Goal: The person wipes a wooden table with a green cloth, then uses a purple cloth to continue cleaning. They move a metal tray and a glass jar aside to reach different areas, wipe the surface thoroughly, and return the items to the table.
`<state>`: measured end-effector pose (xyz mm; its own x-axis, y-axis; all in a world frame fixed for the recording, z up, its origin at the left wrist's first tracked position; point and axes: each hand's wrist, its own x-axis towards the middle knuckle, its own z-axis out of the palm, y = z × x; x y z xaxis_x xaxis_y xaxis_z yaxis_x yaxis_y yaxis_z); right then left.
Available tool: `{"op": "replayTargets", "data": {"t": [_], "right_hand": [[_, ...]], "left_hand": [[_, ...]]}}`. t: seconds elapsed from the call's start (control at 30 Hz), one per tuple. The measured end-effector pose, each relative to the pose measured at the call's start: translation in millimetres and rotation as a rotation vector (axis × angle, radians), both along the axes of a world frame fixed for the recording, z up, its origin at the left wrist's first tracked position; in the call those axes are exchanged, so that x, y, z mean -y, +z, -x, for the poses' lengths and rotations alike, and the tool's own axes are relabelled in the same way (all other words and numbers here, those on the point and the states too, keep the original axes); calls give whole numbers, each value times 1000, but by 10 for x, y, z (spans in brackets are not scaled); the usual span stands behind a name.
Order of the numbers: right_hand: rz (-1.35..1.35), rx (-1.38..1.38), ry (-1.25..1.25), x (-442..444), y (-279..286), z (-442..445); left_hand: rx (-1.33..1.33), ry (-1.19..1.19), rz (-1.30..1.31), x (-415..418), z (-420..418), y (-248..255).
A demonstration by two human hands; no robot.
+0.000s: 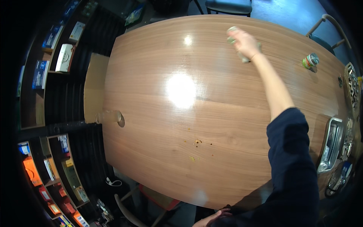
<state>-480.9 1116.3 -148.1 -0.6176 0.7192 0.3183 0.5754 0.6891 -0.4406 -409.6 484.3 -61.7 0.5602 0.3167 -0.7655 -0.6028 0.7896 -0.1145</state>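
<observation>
At the far side of the wood-grain table [147, 113], my right hand [246, 44] presses down on a pale green cloth [244, 58]. The cloth sticks out on several sides of the blurred hand. My left hand [212, 218] is low in the view by the near table edge, partly covered by the dark right sleeve; its grip is unclear. Between me and the cloth, dark crumbs [197, 141] and small orange drops lie on the tabletop. Just nearer to me is a yellowish smear [192, 159].
A clear glass vessel [112, 116] stands near the left edge, a green-and-silver can [310, 60] at the far right. Along the right side are a metal tray [330, 147] and a woven basket [353, 85]. Chairs [228, 7] and box-filled shelves [46, 71] surround the table.
</observation>
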Motion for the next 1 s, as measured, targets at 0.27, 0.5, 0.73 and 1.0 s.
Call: {"op": "replayTargets", "data": {"t": [0.27, 0.5, 0.73, 1.0], "right_hand": [[85, -193, 838, 2486, -33, 331], [374, -374, 604, 2098, 274, -133], [-196, -70, -144, 551, -321, -3], [335, -83, 781, 2656, 25, 1278]], "left_hand": [[-75, -113, -218, -54, -32, -103], [-55, 13, -319, 192, -170, -332], [-47, 134, -389, 484, -391, -505], [-91, 269, -357, 584, -409, -456]]}}
